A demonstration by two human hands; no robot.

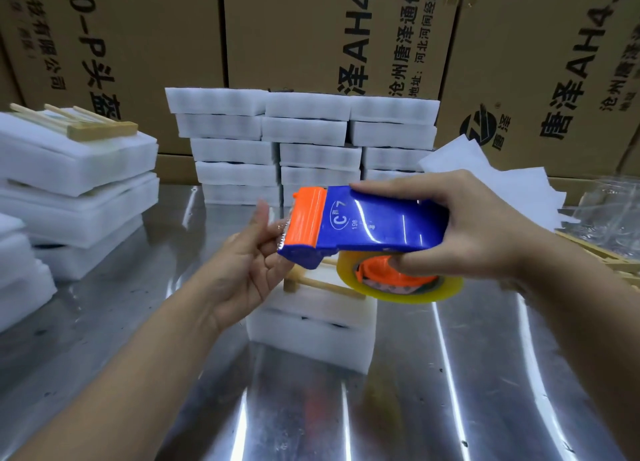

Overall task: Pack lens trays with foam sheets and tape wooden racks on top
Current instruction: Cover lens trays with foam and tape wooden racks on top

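Gripping the blue tape dispenser (381, 223) from above, the right hand (485, 232) curls its fingers over the body, with the thumb pressed against the orange hub of the tape roll (401, 289). The left hand (242, 270), palm up and fingers partly bent, pinches the clear tape end (282, 230) at the serrated edge. Below both hands, on the steel tabletop (450, 391), sits a foam-wrapped tray pack (311, 339) with a wooden rack (322, 285) on top. More foam packs (304, 138) are stacked at the far side, against cardboard boxes (294, 31).
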